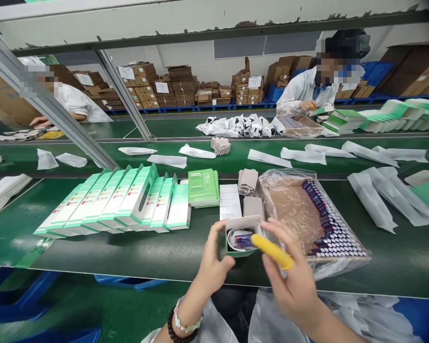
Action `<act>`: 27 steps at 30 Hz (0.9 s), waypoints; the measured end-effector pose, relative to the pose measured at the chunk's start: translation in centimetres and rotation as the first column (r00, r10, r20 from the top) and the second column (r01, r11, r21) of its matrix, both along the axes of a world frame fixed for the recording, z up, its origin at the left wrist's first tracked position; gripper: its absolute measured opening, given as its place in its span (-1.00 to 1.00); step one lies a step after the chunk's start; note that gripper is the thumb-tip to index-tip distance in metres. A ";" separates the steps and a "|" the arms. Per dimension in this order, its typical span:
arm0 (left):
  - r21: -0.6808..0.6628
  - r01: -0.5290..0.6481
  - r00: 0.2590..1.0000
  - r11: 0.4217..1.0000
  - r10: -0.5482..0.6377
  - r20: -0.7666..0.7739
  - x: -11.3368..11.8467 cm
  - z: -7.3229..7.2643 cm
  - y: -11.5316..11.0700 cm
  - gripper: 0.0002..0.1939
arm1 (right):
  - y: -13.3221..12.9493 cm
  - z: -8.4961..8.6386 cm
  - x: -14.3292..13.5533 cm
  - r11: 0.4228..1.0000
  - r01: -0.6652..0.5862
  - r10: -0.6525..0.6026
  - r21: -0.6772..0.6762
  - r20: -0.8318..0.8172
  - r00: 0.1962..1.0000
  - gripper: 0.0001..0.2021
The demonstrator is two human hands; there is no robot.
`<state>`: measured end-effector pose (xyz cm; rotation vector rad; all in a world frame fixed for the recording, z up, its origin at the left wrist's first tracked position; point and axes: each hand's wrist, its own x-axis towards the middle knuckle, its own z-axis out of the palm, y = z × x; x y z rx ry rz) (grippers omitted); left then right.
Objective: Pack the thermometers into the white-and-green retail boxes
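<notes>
A small open white and green box (243, 222) stands upright on the green bench in front of me. Inside it lie batteries with dark blue wraps (243, 240) and a coiled pale cable or tube (230, 238). My left hand (214, 257) grips the box's left side, fingers behind and thumb in front. Over the right edge of the box is my right hand (289, 267), its fingers apart and a yellow finger cot (273, 252) on one of them. Slight blur hides whether it touches the box.
A plastic-lined tray (289, 209) with rows of batteries sits to the right. Leaning white and green boxes (110, 200), green booklets (203, 186), a paper sheet (230, 202) and beige pouches (248, 181) lie leftward and behind. White sleeves (196, 151) line the belt; two co-workers sit opposite.
</notes>
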<state>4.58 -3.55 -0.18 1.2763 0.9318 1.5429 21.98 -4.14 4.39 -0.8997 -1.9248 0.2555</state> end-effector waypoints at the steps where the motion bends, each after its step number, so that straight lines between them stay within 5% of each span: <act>1: 0.029 -0.046 0.998 0.999 0.045 0.035 0.0 0.2 -0.1 -0.32 | 0.2 -0.3 0.0 0.994 0.021 -0.035 -0.109 -0.132 0.991 -0.52; 3: 0.026 -0.070 0.994 0.997 0.067 0.090 0.1 0.8 -0.3 -0.47 | 0.8 -1.0 -0.4 0.939 -0.044 -0.076 -0.340 -0.330 0.941 -0.58; 5: -0.036 0.000 0.988 0.999 0.006 0.153 0.5 1.4 -0.2 -0.59 | 1.7 -1.5 -1.1 0.841 -0.242 -0.028 -0.483 -0.486 0.874 -0.65; 7: -0.086 0.055 0.983 0.995 -0.039 0.178 1.1 1.9 -0.2 -0.65 | 2.4 -1.8 -1.9 0.742 -0.409 0.005 -0.531 -0.606 0.796 -0.70; 9: -0.088 0.034 0.991 0.996 -0.022 0.129 1.8 2.2 -0.3 -0.68 | 2.7 -1.8 -2.4 0.712 -0.471 -0.002 -0.521 -0.672 0.741 -0.74; 14: 0.176 -0.124 0.991 0.977 0.129 -0.019 2.1 1.7 -0.4 -0.78 | 2.2 -1.2 -2.6 0.766 -0.450 -0.020 -0.459 -0.716 0.697 -0.83; 18: 0.608 -0.085 0.958 0.789 0.232 -0.167 0.3 0.4 1.3 -0.88 | 2.2 -1.4 -1.5 0.753 -0.442 0.019 -0.487 -0.656 0.754 -0.88; 21: 0.728 0.004 0.932 0.685 0.262 -0.252 -1.2 0.3 2.4 -0.58 | 2.4 -1.6 -0.2 0.791 -0.393 0.104 -0.469 -0.530 0.842 -0.77; 23: 0.694 0.039 0.928 0.719 0.232 -0.292 -1.7 0.6 2.5 -0.58 | 2.6 -1.7 0.6 0.848 -0.376 0.220 -0.375 -0.396 0.892 -0.80; 27: 0.625 0.081 0.903 0.777 0.209 -0.376 -1.9 1.4 1.8 -0.80 | 3.1 -1.4 1.2 0.908 -0.358 0.346 -0.216 -0.091 0.934 -0.51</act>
